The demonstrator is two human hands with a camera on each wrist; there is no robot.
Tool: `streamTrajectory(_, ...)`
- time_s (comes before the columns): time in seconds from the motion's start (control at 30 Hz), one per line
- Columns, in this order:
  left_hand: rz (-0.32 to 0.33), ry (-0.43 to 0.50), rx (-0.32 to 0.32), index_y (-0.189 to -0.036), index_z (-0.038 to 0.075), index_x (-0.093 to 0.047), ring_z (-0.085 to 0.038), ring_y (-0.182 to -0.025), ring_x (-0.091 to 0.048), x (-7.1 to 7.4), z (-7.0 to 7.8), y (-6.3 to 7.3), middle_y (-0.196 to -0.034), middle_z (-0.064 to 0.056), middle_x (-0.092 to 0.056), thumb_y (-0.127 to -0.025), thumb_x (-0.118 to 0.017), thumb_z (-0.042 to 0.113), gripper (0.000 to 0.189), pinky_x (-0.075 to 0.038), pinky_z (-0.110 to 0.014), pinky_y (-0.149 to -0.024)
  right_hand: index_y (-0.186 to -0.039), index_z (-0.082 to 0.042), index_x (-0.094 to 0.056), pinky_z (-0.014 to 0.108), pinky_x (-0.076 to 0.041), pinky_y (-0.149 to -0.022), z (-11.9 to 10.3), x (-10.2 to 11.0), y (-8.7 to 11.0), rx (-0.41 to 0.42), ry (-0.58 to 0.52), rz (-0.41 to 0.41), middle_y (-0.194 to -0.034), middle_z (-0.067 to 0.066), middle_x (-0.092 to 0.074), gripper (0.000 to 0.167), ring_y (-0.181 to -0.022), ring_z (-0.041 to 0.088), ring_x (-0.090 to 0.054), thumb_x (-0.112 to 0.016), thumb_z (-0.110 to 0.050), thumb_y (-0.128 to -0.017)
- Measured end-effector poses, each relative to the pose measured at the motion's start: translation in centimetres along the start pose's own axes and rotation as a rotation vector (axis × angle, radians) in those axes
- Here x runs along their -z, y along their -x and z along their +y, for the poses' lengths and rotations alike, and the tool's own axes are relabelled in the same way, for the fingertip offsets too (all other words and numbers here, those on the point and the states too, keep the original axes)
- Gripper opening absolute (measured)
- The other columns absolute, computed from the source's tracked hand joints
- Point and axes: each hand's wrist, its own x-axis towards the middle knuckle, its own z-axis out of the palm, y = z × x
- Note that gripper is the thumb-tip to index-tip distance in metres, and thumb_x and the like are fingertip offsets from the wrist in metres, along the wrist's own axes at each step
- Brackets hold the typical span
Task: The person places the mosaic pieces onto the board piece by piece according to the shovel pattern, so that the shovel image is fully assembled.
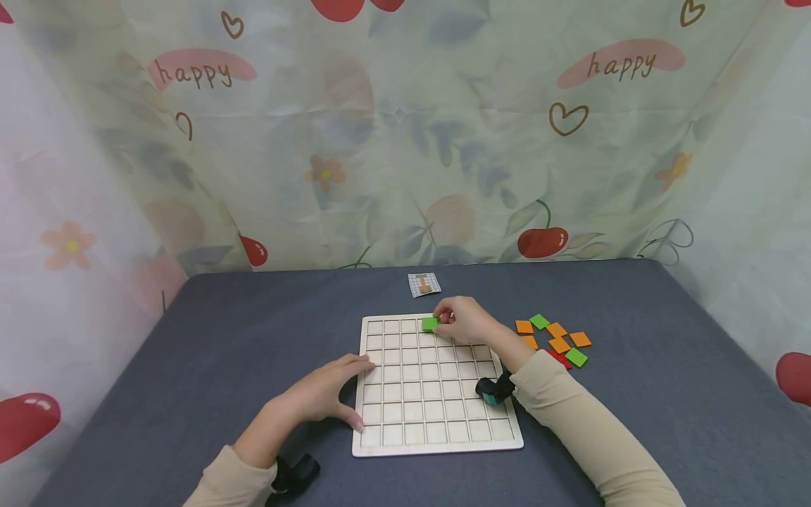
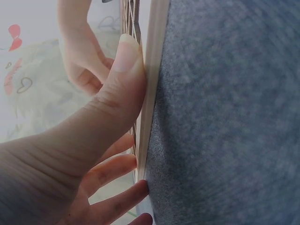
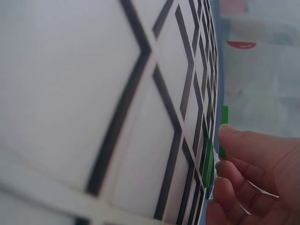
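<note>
A white grid board (image 1: 405, 451) lies on the dark table. My left hand (image 1: 329, 391) rests on its left edge, thumb and fingers spread and touching the frame. At the far edge, my right hand (image 1: 465, 320) pinches a green square tile (image 3: 225, 115) between thumb and fingers, held above the surface. Another green tile (image 3: 207, 164) sits in a cell of the far row beside the fingertips. The right fingers partly cover this spot in the head view, where green (image 1: 430, 324) shows at their left.
Right of the board lie loose orange tiles (image 1: 579, 339), green tiles (image 1: 576, 357) and a red tile (image 1: 559, 358), partly behind the right forearm. A small printed card (image 1: 424, 284) lies beyond the board. A patterned curtain (image 1: 393, 141) hangs behind the table.
</note>
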Motion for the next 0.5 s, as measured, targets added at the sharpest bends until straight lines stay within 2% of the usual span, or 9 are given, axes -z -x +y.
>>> streamTrajectory(0.27, 0.0, 0.0, -0.002, -0.136, 0.004, -0.045, -0.032, -0.128, -0.044, 0.07, 0.08, 0.05, -0.14, -0.016, -0.044, -0.059, -0.085, 0.036, 0.093, -0.038, -0.05, -0.102, -0.105, -0.003, -0.064, 0.028, -0.042, -0.068, -0.42, -0.3, -0.52, -0.024, 0.023, 0.007, -0.084, 0.005, -0.06, 0.025, -0.073, 0.014, -0.05, -0.069, -0.016, -0.084)
streamTrajectory(0.5, 0.0, 0.002, -0.009, -0.137, 0.004, -0.045, -0.032, -0.127, -0.044, 0.06, 0.06, 0.01, -0.14, -0.015, -0.044, -0.06, -0.085, 0.036, 0.092, -0.038, -0.049, -0.102, -0.105, -0.002, -0.065, 0.028, -0.043, -0.068, -0.58, -0.54, -0.88, -0.006, 0.056, 0.009, -0.083, 0.006, -0.06, 0.024, -0.072, 0.014, -0.051, -0.069, -0.015, -0.084)
